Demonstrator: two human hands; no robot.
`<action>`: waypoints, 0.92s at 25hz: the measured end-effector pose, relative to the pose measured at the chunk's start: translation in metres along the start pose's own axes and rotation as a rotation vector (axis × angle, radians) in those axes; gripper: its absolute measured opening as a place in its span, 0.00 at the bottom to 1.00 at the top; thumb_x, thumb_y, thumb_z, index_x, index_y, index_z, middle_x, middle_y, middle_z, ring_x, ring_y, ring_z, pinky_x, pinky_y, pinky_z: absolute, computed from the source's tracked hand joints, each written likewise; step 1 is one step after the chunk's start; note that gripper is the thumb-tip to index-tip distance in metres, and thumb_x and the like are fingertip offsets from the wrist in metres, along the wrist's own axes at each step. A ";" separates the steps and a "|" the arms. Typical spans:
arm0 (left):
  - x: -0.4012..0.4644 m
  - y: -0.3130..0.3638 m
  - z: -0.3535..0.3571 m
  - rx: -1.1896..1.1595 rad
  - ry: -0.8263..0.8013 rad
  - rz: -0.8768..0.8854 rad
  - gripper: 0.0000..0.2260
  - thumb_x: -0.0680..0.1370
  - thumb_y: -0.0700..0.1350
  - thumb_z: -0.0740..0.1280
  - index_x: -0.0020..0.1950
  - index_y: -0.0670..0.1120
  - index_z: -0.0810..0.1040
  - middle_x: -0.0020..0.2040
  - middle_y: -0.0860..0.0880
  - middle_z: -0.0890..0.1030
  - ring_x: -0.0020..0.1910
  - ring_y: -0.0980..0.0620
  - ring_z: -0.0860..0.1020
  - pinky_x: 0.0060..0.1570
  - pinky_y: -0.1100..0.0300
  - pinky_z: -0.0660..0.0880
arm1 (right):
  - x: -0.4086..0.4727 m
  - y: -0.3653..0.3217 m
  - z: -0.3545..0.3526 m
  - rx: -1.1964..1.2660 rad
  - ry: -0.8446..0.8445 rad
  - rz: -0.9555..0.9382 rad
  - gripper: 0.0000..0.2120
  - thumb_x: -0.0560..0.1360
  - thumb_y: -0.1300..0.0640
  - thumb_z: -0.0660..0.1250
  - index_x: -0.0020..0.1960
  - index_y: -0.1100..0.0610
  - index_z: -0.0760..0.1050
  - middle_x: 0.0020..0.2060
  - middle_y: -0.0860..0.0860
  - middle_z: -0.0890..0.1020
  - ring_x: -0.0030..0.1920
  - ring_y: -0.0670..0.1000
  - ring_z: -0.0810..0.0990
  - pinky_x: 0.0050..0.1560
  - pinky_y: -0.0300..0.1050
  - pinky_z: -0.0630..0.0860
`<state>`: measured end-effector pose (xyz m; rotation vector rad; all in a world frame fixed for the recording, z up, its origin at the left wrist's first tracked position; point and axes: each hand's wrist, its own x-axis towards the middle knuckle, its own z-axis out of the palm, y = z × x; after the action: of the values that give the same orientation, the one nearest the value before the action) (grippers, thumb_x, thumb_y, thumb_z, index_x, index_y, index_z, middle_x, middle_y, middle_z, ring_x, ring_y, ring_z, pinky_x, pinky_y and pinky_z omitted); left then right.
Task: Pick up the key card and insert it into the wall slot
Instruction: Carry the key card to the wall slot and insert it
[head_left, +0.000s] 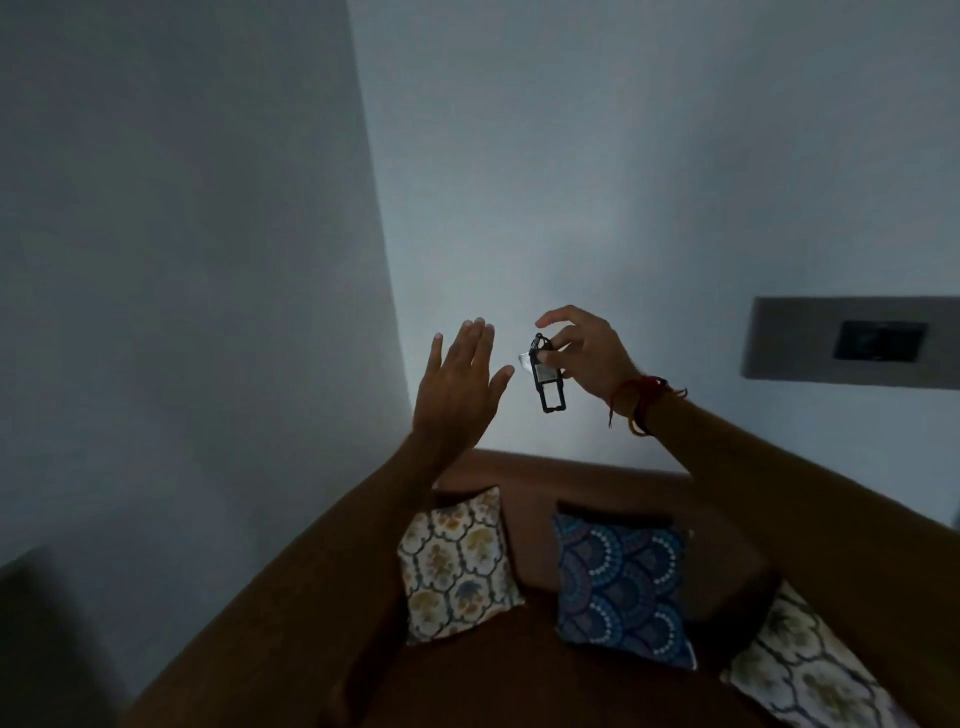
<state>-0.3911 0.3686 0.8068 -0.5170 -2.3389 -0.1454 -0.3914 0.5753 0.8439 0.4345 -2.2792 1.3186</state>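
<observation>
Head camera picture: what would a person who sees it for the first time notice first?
First, the two raised hands in the middle, against the pale wall: the right hand pinches a dark key card holder that hangs down, and the left hand is open and empty beside it. Next, the grey wall panel with a dark unit at the right edge. Below, patterned cushions lie on a brown sofa, the blue cushion most vivid.

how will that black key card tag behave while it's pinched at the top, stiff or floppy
The key card hangs straight below the right hand, so it probably is stiff. Its open frame suggests it is light. Pinched only at the top, it may swing.
</observation>
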 end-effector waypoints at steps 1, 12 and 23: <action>0.018 0.020 0.004 -0.005 0.009 0.017 0.28 0.87 0.57 0.52 0.82 0.42 0.58 0.83 0.43 0.60 0.84 0.46 0.56 0.83 0.42 0.52 | 0.003 0.007 -0.025 -0.035 0.013 -0.016 0.14 0.70 0.65 0.73 0.54 0.55 0.80 0.45 0.59 0.87 0.44 0.58 0.86 0.49 0.57 0.84; 0.159 0.217 0.059 -0.119 0.085 0.114 0.31 0.86 0.58 0.51 0.83 0.40 0.53 0.84 0.42 0.55 0.84 0.47 0.51 0.83 0.42 0.52 | 0.007 0.084 -0.252 -0.187 0.265 0.060 0.09 0.70 0.66 0.73 0.50 0.62 0.80 0.40 0.63 0.86 0.38 0.55 0.83 0.50 0.55 0.80; 0.258 0.380 0.160 -0.206 0.084 0.276 0.33 0.86 0.60 0.51 0.83 0.40 0.52 0.84 0.42 0.54 0.84 0.46 0.51 0.83 0.43 0.51 | 0.003 0.185 -0.409 -0.328 0.393 0.146 0.06 0.70 0.65 0.73 0.48 0.60 0.81 0.43 0.60 0.86 0.44 0.55 0.84 0.48 0.45 0.79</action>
<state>-0.5083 0.8392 0.8493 -0.9117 -2.1578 -0.2740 -0.3874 1.0222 0.8866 -0.0979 -2.1586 0.9623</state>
